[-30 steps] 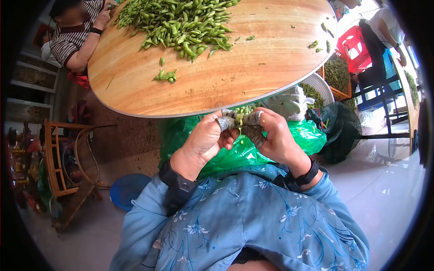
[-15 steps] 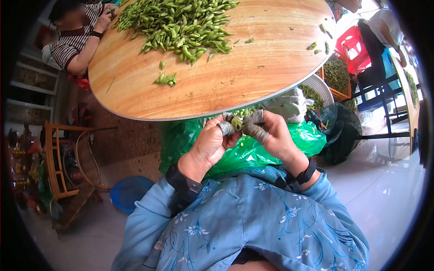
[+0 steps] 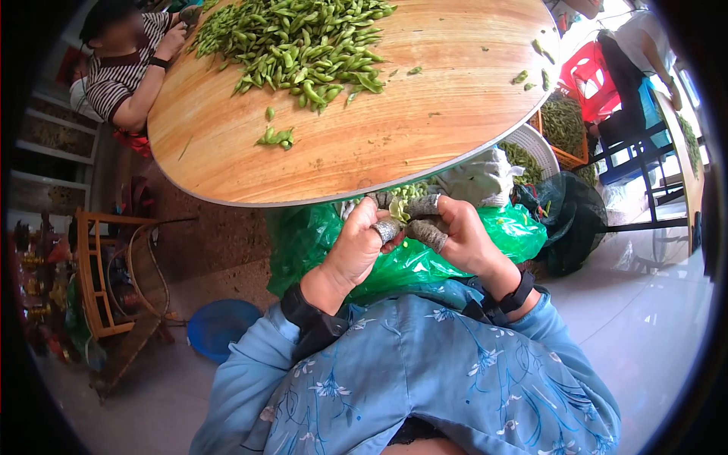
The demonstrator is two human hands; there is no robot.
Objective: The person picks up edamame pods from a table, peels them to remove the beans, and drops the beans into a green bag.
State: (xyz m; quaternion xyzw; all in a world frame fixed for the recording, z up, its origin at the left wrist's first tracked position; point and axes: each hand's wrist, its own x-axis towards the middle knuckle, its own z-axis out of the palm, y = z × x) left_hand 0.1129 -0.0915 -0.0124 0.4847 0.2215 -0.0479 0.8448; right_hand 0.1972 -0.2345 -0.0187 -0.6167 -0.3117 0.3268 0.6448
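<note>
My left hand (image 3: 359, 241) and my right hand (image 3: 465, 236) meet just below the near edge of the round wooden table (image 3: 364, 167). Grey wraps cover the thumb and finger of each. Between the closed fingertips is a pale green soybean pod (image 3: 400, 211), partly hidden; the fingers of both hands press on it. Beneath them spreads a green plastic bag (image 3: 413, 262), with shelled green beans (image 3: 412, 189) showing behind the fingers. On the tabletop lies a large heap of soybean pods (image 3: 299, 45), with a small cluster of pods (image 3: 276, 137) nearer me.
Another person (image 3: 125, 72) sits at the table's far left. A blue basin (image 3: 220, 327) and wooden chair (image 3: 102, 273) are at lower left. To the right stand a white basket (image 3: 540, 152), an orange crate (image 3: 565, 155) of pods and a red chair (image 3: 588, 80).
Both hands have shifted slightly down, and the pod between the fingertips now shows more, standing higher and looking split. The view has tilted a little.
</note>
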